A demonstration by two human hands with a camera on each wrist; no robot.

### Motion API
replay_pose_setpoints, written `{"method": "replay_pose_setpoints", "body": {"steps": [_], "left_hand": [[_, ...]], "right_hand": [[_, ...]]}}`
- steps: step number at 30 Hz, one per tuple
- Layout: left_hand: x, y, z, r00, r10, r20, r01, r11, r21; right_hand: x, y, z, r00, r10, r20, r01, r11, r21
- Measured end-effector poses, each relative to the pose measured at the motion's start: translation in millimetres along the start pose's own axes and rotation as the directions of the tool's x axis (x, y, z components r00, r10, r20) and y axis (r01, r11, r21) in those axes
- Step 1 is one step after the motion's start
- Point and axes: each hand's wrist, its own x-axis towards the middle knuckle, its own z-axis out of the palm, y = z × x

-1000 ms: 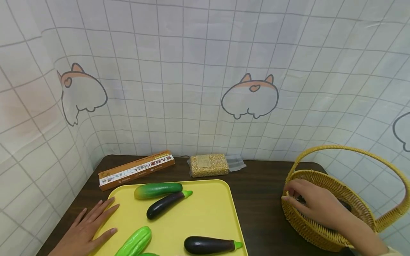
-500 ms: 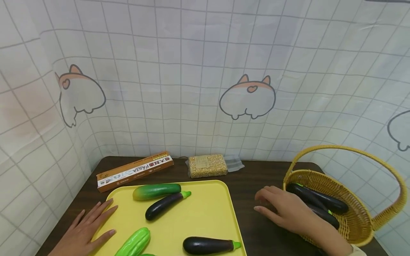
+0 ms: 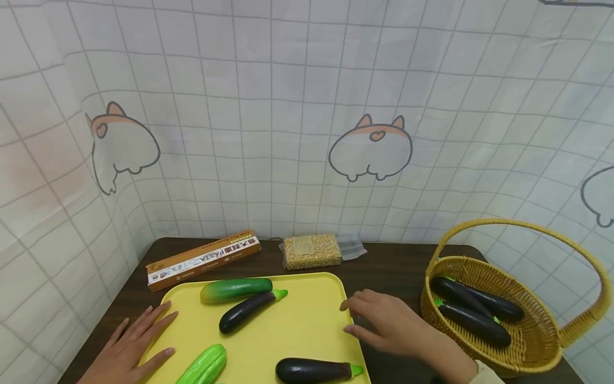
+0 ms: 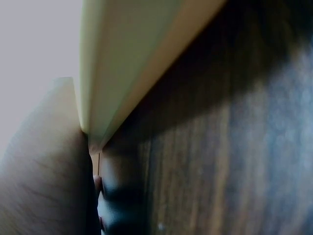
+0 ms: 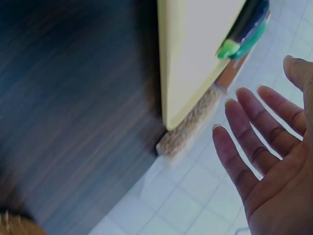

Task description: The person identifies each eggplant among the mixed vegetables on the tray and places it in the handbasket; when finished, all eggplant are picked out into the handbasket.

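My left hand (image 3: 129, 346) rests with spread fingers on the left rim of a yellow tray (image 3: 307, 320). Above the tray's right edge is my right hand (image 3: 388, 322), its fingers loosely bent around nothing; the right wrist view shows its palm bare. On the tray lie a green cucumber-like vegetable (image 3: 235, 290), a dark eggplant (image 3: 249, 312) touching or close beside it, a second eggplant (image 3: 314, 370) near the front, and a light-green ridged gourd (image 3: 203, 365) cut off by the frame. Several eggplants (image 3: 475, 322) lie inside the wicker basket (image 3: 544, 352) on the right.
Behind the tray are a PASTA box (image 3: 203, 260) and a clear bag of yellow kernels (image 3: 312, 252). The basket's tall handle (image 3: 523, 224) arches over it. A dark wooden table (image 3: 384, 266) carries everything, with a white grid curtain (image 3: 288, 133) at the back.
My right hand has come out of the basket and moved left to the tray's right edge, uncovering the eggplants in the basket. My left hand has stayed on the tray rim.
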Motion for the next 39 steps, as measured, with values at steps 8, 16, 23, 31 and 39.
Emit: {"method": "replay_pose_setpoints", "body": {"steps": [8, 16, 23, 31, 39], "left_hand": [[-0.6, 3.4, -2.3, 1.000, -0.009, 0.008, 0.009, 1.000, 0.003], [0.0, 8.8, -8.4, 1.000, 0.002, 0.006, -0.002, 1.000, 0.000], [-0.9, 11.5, -9.6, 1.000, 0.009, -0.001, -0.009, 1.000, 0.000], [1.2, 12.9, -9.3, 0.999, 0.042, -0.030, -0.042, 0.999, 0.007], [-0.4, 12.0, -8.4, 0.999, 0.034, -0.026, -0.034, 0.999, 0.009]], "right_hand": [[16.1, -16, 22, 0.993, -0.088, 0.073, 0.082, 0.993, 0.079], [28.7, -31, 44, 0.979, -0.169, 0.116, 0.156, 0.981, 0.118], [32.8, -40, 66, 0.958, -0.199, 0.206, 0.149, 0.961, 0.233], [33.2, -45, 76, 0.958, -0.220, 0.182, 0.186, 0.965, 0.187], [36.3, -46, 87, 0.958, -0.222, 0.182, 0.191, 0.966, 0.173]]}}
